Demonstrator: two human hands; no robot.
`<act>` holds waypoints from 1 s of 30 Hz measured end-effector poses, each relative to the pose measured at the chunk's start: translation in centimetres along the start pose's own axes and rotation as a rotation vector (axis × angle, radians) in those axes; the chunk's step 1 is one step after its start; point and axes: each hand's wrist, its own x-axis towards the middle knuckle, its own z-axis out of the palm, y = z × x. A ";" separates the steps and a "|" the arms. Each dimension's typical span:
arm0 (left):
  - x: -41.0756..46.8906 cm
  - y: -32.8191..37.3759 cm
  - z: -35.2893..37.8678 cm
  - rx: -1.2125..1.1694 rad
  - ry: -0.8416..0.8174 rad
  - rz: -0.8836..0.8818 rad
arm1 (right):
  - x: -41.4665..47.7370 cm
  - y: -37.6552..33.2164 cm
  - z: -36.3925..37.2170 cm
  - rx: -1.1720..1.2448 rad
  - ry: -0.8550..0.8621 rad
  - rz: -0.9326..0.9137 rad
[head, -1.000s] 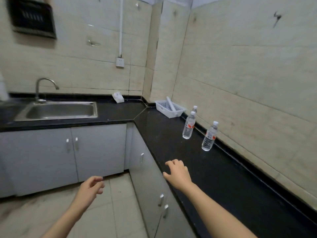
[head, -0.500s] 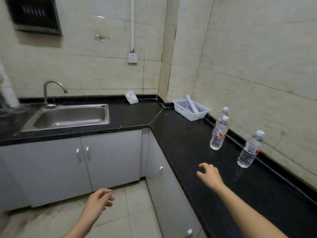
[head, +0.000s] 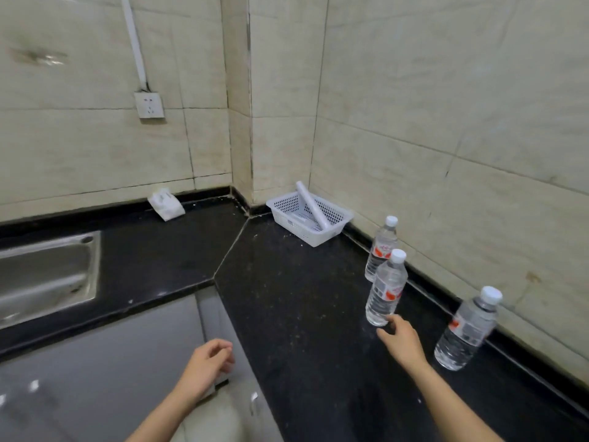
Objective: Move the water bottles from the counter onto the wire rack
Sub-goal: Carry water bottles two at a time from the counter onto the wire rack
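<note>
Three upright water bottles [head: 386, 287] stand on the counter [head: 287, 298]; the right hand [head: 402, 341] reaches spread-fingered, the left hand [head: 207, 366] hangs loosely curled, both empty.

Corner kitchen, cream tiled walls [head: 414, 106] stained, with dark grout lines. Black speckled L-shaped tabletop [head: 287, 282] is mitred at the corner. Steel sink [head: 44, 275] is set in at left frame edge. White socket [head: 149, 105] is mounted upper left, fed by white conduit [head: 134, 39]. Grey cabinet fronts [head: 95, 362] are seen lower left.
</note>
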 end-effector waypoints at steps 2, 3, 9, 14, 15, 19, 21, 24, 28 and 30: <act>3.1 1.2 2.4 0.043 -0.078 0.005 | 1.1 0.8 -0.9 0.008 0.043 0.034; 4.6 2.0 3.7 0.068 -0.120 0.012 | 1.6 1.2 -1.1 0.014 0.069 0.058; 13.0 6.1 12.0 0.137 -0.389 0.064 | 4.3 1.5 -1.8 0.076 0.153 0.170; 19.9 9.1 17.7 0.183 -0.599 0.112 | 7.5 -0.2 -3.7 0.125 0.127 0.193; 21.4 9.7 18.5 0.180 -0.635 0.111 | 8.2 -0.5 -3.8 0.134 0.120 0.203; 27.4 11.3 21.3 0.234 -0.751 0.136 | 11.2 -2.3 -2.6 0.196 0.105 0.244; 30.2 11.9 22.6 0.281 -0.830 0.172 | 12.4 -3.1 -1.3 0.257 0.166 0.313; 33.4 12.0 25.1 0.349 -0.898 0.244 | 12.9 -4.4 0.5 0.379 0.371 0.427; 34.4 12.2 29.5 0.357 -0.935 0.316 | 12.6 -5.5 3.1 0.353 0.549 0.560; 34.4 12.7 31.8 0.343 -0.922 0.355 | 12.4 -5.7 3.9 0.349 0.625 0.607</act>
